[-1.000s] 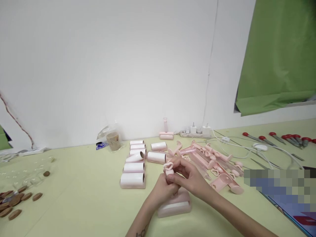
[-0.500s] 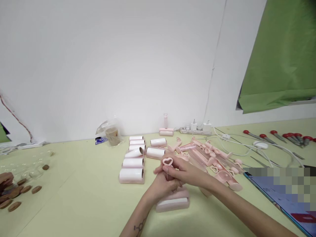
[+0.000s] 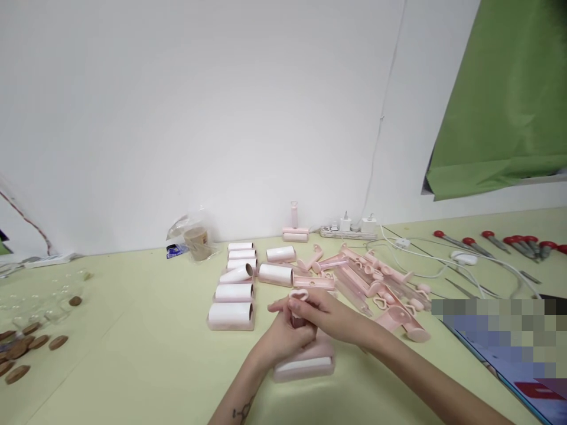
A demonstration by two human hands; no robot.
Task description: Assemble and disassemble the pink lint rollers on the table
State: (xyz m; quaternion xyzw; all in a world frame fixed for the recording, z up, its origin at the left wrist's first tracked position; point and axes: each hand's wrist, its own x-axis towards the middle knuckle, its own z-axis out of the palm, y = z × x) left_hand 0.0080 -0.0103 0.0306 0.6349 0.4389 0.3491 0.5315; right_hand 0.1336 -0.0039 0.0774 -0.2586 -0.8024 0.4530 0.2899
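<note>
left hand (image 3: pixel 282 337) clasps a handle (image 3: pixel 299 322) above a pink roller (image 3: pixel 305 368) on the counter (image 3: pixel 155 354); right hand (image 3: pixel 333 316) pinches the heart loop (image 3: pixel 303 291) atop it. white rolls (image 3: pixel 230 311) and pink parts (image 3: pixel 392 319) lie nearby.

No txt legible. Blue pkt (image 3: pixel 177 251), back L of ctr near wall: pale marks, too sm. to read. Brown roll (image 3: pixel 197 243) in clear bag (image 3: pixel 208 247), next to pkt: detail too sm. & hazy thru plastic to make out. Panel (image 3: pixel 507 379), btm R: red patch (image 3: pixel 538 389) w/ pale shapes, can't decipher; much of panel hidden by coarse blocks. Tattoo (image 3: pixel 243 408) on forearm behind L hand (image 3: pixel 283 339): dark hexagon-like outline w/ short lines; can't tell if any part's a letter.
</note>
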